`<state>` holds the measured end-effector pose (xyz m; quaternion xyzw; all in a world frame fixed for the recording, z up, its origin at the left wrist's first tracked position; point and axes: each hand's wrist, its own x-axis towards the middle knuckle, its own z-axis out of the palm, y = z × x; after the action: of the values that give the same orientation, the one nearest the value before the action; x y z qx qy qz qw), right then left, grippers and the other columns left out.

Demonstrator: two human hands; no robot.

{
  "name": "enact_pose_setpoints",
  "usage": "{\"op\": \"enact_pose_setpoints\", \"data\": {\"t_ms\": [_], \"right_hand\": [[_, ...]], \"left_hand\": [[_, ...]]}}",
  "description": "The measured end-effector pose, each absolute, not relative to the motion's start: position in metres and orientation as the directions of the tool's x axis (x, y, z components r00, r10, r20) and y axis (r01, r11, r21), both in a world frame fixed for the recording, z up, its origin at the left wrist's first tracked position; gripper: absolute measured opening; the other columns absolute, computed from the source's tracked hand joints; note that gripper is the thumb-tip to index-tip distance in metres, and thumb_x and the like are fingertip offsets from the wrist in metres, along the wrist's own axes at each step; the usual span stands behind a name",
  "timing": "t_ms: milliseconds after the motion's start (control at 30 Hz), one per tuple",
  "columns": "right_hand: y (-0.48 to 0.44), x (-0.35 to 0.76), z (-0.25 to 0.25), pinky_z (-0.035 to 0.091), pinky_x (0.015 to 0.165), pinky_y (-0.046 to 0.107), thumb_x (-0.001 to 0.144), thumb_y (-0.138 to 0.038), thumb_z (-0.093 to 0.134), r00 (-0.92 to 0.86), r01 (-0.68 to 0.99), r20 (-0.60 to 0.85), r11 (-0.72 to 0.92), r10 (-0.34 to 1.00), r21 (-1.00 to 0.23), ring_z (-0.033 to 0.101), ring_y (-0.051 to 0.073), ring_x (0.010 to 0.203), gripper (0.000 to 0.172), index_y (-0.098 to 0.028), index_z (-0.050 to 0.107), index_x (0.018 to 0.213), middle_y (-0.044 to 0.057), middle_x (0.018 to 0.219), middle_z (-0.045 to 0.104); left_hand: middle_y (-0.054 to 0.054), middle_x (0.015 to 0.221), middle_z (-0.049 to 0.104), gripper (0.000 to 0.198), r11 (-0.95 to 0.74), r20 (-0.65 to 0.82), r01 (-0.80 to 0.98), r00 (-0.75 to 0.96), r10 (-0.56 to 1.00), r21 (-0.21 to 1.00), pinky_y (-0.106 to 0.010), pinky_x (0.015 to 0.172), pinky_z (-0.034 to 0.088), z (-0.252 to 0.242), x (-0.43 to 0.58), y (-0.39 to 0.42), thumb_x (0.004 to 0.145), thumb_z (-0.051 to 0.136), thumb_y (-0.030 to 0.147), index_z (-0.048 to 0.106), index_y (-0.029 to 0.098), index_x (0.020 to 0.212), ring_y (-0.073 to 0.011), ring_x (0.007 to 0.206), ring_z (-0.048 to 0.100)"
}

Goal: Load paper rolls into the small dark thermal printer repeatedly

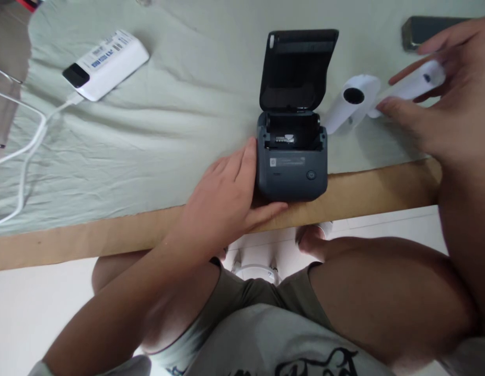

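A dark grey label printer [292,175] stands near the table's front edge with its black lid [299,70] raised. Its inner compartment is exposed, with a small white marking inside. My left hand [227,190] grips the printer's left side, thumb along the front. Just right of the printer lies a white label roll [362,94] with a dark round core end. Between the thumb and fingers of my right hand [450,89] is another white roll [417,83], slightly blurred. The two rolls are very close, and I cannot tell whether they touch.
A white power bank [109,65] with a printed label lies at the left, with a white cable [42,122] plugged into it. Behind my right hand rests a dark box-like object [426,31]. Wrinkled pale green cloth [195,89] covers the table, whose brown edge [89,232] faces me.
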<state>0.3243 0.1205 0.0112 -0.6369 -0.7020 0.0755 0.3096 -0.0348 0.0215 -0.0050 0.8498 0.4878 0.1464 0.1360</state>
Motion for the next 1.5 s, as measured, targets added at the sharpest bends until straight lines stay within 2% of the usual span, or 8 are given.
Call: {"op": "enact_pose_setpoints", "data": {"t_ms": [100, 233, 433, 667, 767, 933, 1100, 1500], "right_hand": [[0.121, 0.323, 0.011, 0.056, 0.093, 0.046, 0.078, -0.025, 0.102, 0.088, 0.912, 0.22, 0.01, 0.972, -0.411, 0.064, 0.016, 0.083, 0.081, -0.035, 0.064, 0.149, -0.001, 0.109, 0.082], [0.129, 0.327, 0.002, 0.051, 0.081, 0.042, 0.073, -0.032, 0.107, 0.039, 0.92, 0.155, 0.026, 0.987, -0.392, 0.056, 0.015, 0.071, 0.092, -0.036, 0.063, 0.154, -0.006, 0.084, 0.068], [0.133, 0.336, -0.007, 0.049, 0.084, 0.038, 0.079, -0.057, 0.106, 0.036, 0.913, 0.142, 0.026, 0.989, -0.408, 0.06, 0.012, 0.081, 0.097, -0.03, 0.057, 0.157, -0.002, 0.103, 0.073], [0.144, 0.353, -0.025, 0.057, 0.089, 0.041, 0.087, -0.043, 0.098, -0.112, 0.752, 0.307, 0.283, 0.945, -0.596, 0.074, 0.017, 0.104, 0.081, -0.033, 0.05, 0.152, 0.01, 0.14, 0.076], [0.149, 0.36, -0.03, 0.056, 0.082, 0.04, 0.092, -0.043, 0.091, -0.12, 0.689, 0.379, 0.352, 0.918, -0.634, 0.075, 0.017, 0.098, 0.07, -0.033, 0.049, 0.148, 0.009, 0.124, 0.079], [0.148, 0.361, -0.028, 0.054, 0.076, 0.038, 0.083, -0.061, 0.101, -0.108, 0.742, 0.384, 0.331, 0.917, -0.583, 0.071, 0.015, 0.087, 0.089, -0.031, 0.049, 0.148, 0.003, 0.111, 0.076], [0.144, 0.357, -0.022, 0.056, 0.081, 0.041, 0.076, -0.078, 0.101, -0.098, 0.862, 0.441, 0.297, 0.892, -0.41, 0.064, 0.012, 0.085, 0.093, -0.029, 0.063, 0.145, 0.002, 0.108, 0.072], [0.139, 0.349, -0.019, 0.061, 0.096, 0.049, 0.086, -0.059, 0.098, -0.161, 0.738, 0.487, 0.432, 0.859, -0.519, 0.079, 0.025, 0.115, 0.077, -0.027, 0.059, 0.145, 0.01, 0.131, 0.079]], "left_hand": [[-0.031, 0.178, 0.059, 0.105, -0.479, 0.11, 0.795, 0.475, 0.873, 0.371, -0.056, 0.131, 0.054, -0.005, -0.035, 0.022, 0.106, 0.074, 0.069, 0.04, 0.001, 0.178, -0.0452, 0.155, 0.068], [-0.032, 0.176, 0.06, 0.107, -0.468, 0.093, 0.799, 0.47, 0.878, 0.377, -0.057, 0.132, 0.054, -0.004, -0.033, 0.023, 0.107, 0.071, 0.071, 0.038, -0.001, 0.179, -0.0454, 0.156, 0.067], [-0.033, 0.173, 0.062, 0.108, -0.463, 0.108, 0.797, 0.46, 0.881, 0.387, -0.058, 0.131, 0.054, -0.004, -0.032, 0.022, 0.107, 0.073, 0.069, 0.037, -0.002, 0.179, -0.0461, 0.156, 0.067], [-0.032, 0.172, 0.063, 0.108, -0.448, 0.083, 0.807, 0.453, 0.888, 0.383, -0.057, 0.13, 0.055, -0.002, -0.031, 0.023, 0.106, 0.075, 0.067, 0.037, -0.002, 0.179, -0.0459, 0.155, 0.068], [-0.034, 0.173, 0.062, 0.109, -0.451, 0.078, 0.812, 0.457, 0.886, 0.371, -0.056, 0.131, 0.054, -0.001, -0.031, 0.023, 0.107, 0.075, 0.067, 0.037, -0.005, 0.179, -0.0455, 0.156, 0.067], [-0.031, 0.176, 0.06, 0.109, -0.444, 0.071, 0.807, 0.454, 0.888, 0.39, -0.056, 0.132, 0.053, -0.001, -0.032, 0.023, 0.106, 0.073, 0.071, 0.037, 0.0, 0.18, -0.0455, 0.158, 0.065], [-0.032, 0.173, 0.063, 0.108, -0.45, 0.093, 0.797, 0.454, 0.886, 0.402, -0.056, 0.132, 0.054, -0.003, -0.033, 0.022, 0.106, 0.074, 0.068, 0.036, -0.002, 0.18, -0.0454, 0.157, 0.066], [-0.032, 0.172, 0.064, 0.107, -0.45, 0.106, 0.801, 0.447, 0.888, 0.395, -0.057, 0.13, 0.055, -0.003, -0.031, 0.022, 0.105, 0.076, 0.068, 0.039, 0.0, 0.179, -0.0461, 0.155, 0.068]]}}
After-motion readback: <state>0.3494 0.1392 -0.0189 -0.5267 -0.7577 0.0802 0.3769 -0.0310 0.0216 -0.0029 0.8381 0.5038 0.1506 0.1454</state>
